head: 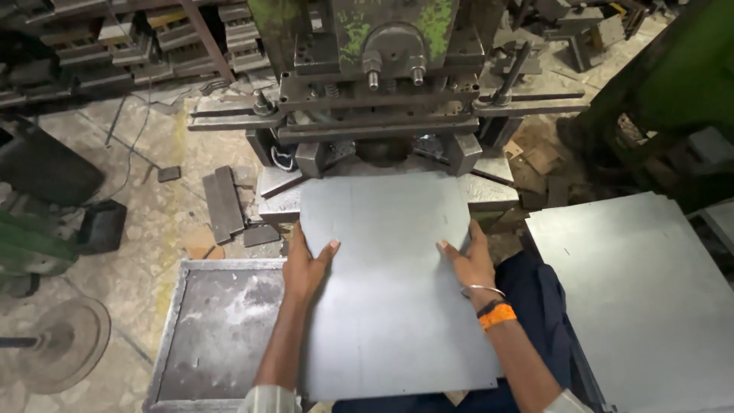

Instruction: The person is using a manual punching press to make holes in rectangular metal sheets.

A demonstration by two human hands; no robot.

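A flat grey metal sheet (386, 260) lies in front of me, its far edge resting on the bed of a green press machine (382, 84). My left hand (306, 264) grips the sheet's left edge, thumb on top. On the right edge sits my right hand (470, 260), also with the thumb on top; its wrist carries a metal bangle and an orange band. The sheet reaches from the press bed back over my lap.
A stack of similar grey sheets (642, 306) lies to the right. A shallow metal tray (218, 329) stands at the lower left. Metal blocks (224, 200) and scraps litter the floor at left. Racks of dies (115, 46) fill the back.
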